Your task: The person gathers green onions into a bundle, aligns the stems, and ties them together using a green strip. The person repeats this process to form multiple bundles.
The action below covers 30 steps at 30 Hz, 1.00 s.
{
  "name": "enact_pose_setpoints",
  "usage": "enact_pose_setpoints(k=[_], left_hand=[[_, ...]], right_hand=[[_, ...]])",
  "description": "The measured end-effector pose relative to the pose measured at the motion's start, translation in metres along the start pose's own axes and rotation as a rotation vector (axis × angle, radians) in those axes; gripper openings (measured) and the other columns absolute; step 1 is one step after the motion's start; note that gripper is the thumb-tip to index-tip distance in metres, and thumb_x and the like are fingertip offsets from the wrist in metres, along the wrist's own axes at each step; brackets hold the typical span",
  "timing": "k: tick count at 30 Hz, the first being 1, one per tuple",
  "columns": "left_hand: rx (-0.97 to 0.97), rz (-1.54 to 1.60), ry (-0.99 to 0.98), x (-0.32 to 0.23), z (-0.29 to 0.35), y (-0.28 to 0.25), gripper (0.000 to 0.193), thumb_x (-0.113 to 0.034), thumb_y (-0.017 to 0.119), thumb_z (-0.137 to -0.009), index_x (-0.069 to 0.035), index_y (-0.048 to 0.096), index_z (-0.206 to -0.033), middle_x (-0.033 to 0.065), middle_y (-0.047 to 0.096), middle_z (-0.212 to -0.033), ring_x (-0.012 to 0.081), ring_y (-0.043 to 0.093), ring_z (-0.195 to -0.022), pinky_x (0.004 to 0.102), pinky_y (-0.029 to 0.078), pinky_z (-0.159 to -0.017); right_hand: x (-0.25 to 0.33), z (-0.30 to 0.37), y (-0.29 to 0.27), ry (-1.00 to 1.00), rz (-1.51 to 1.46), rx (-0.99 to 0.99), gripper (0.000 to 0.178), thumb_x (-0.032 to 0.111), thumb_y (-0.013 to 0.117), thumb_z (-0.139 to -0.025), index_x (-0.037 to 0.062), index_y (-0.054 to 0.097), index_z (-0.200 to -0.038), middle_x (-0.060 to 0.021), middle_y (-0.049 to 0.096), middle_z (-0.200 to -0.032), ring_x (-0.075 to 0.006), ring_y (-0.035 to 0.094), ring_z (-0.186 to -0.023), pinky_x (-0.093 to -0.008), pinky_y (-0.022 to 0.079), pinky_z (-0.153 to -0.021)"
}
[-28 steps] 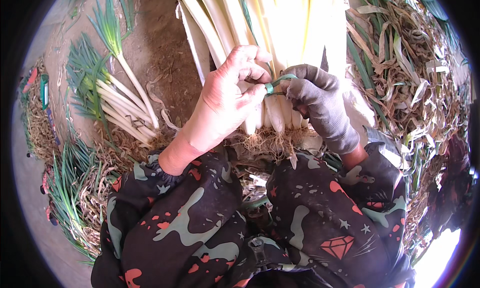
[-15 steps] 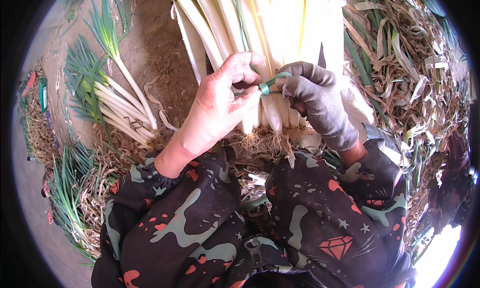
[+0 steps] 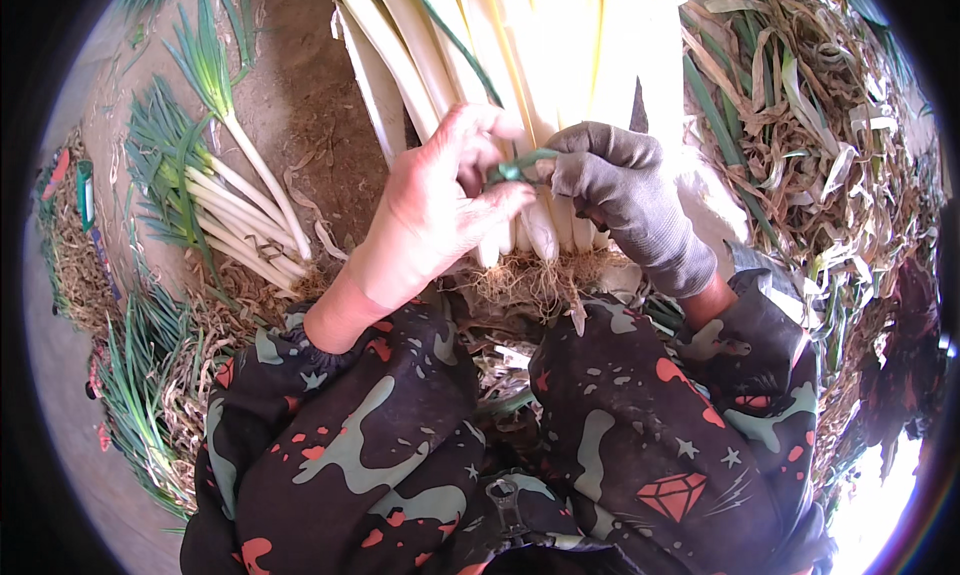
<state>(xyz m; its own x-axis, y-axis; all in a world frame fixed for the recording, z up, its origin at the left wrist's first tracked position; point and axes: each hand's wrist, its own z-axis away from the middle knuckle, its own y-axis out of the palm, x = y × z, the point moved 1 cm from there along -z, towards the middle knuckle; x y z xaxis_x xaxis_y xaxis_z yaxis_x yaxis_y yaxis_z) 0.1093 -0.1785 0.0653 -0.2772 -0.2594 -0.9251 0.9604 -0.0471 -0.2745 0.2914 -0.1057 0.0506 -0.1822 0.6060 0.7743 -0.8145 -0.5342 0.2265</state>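
Observation:
A bunch of thick white leeks or large green onions (image 3: 490, 65) lies before me, its hairy roots (image 3: 540, 280) pointing toward my knees. Over the white stalks near the root end, my bare left hand (image 3: 430, 195) pinches a green tie strip (image 3: 512, 168) between thumb and fingers. My right hand (image 3: 625, 190), in a grey knit glove, is closed on the other end of that strip. Between the hands the strip is bunched into what looks like a knot or loop; its exact shape is blurred.
A smaller bundle of green onions (image 3: 240, 210) lies on the dirt floor to the left. Dry leaves and husks (image 3: 800, 135) heap up along the right. More green leaves (image 3: 140, 385) lie at the lower left. A green-handled object (image 3: 85, 193) is at the far left.
My left thumb has pressed forward over the green strip, partly covering the loop that showed before. Both hands have shifted slightly left. The loose green strand above now slants across the stalks.

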Motion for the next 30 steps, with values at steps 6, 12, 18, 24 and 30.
enact_pose_setpoints(k=[6, 12, 18, 24, 30], left_hand=[[-0.079, -0.619, 0.393, 0.013, 0.005, -0.013, 0.017, -0.006, 0.072, -0.079, -0.003, 0.056, -0.079, 0.0104, 0.052, -0.072, 0.0273, 0.058, -0.062, 0.0371, 0.049, -0.054], [0.06, -0.779, 0.496, 0.026, 0.011, -0.037, 0.017, 0.0, 0.065, -0.082, 0.0, 0.05, -0.074, 0.0136, 0.048, -0.071, 0.0304, 0.054, -0.064, 0.0405, 0.045, -0.056], [0.113, -0.66, 0.41, 0.057, 0.034, -0.035, 0.019, 0.001, 0.066, -0.08, -0.002, 0.049, -0.074, 0.0124, 0.045, -0.071, 0.0303, 0.053, -0.065, 0.0395, 0.047, -0.058], [0.153, -0.443, 0.098, 0.016, 0.009, -0.053, 0.006, -0.002, 0.066, -0.087, -0.002, 0.061, -0.088, 0.0111, 0.058, -0.081, 0.0222, 0.059, -0.074, 0.0341, 0.049, -0.064], [0.323, -1.037, 0.714, -0.073, -0.092, -0.033, 0.015, -0.001, 0.068, -0.082, 0.003, 0.062, -0.095, 0.0142, 0.062, -0.093, 0.0321, 0.06, -0.09, 0.0369, 0.05, -0.079]], right_hand=[[0.001, -0.002, -0.004, -0.06, 0.107, 0.072, 0.021, 0.018, 0.069, -0.09, -0.001, 0.071, -0.099, 0.0027, 0.064, -0.074, -0.0034, 0.054, -0.066, -0.0207, 0.045, -0.06], [0.011, 0.01, -0.037, 0.066, 0.251, -0.25, 0.014, 0.012, 0.067, -0.086, -0.0002, 0.073, -0.089, -0.0005, 0.066, -0.071, -0.0045, 0.057, -0.062, -0.0206, 0.046, -0.058], [-0.019, 0.028, -0.047, 0.048, 0.116, -0.196, 0.018, 0.015, 0.07, -0.086, -0.001, 0.073, -0.092, -0.0024, 0.066, -0.073, -0.0069, 0.056, -0.066, -0.0231, 0.045, -0.061], [-0.034, 0.081, -0.058, -0.44, 0.694, -0.572, 0.018, 0.011, 0.071, -0.087, -0.0019, 0.065, -0.098, -0.0132, 0.066, -0.078, -0.0228, 0.067, -0.071, -0.0311, 0.052, -0.067], [-0.063, 0.078, -0.042, -0.39, 0.607, -0.404, 0.016, 0.007, 0.067, -0.086, 0.0032, 0.062, -0.1, -0.0146, 0.065, -0.079, -0.0284, 0.066, -0.067, -0.0348, 0.054, -0.059]])
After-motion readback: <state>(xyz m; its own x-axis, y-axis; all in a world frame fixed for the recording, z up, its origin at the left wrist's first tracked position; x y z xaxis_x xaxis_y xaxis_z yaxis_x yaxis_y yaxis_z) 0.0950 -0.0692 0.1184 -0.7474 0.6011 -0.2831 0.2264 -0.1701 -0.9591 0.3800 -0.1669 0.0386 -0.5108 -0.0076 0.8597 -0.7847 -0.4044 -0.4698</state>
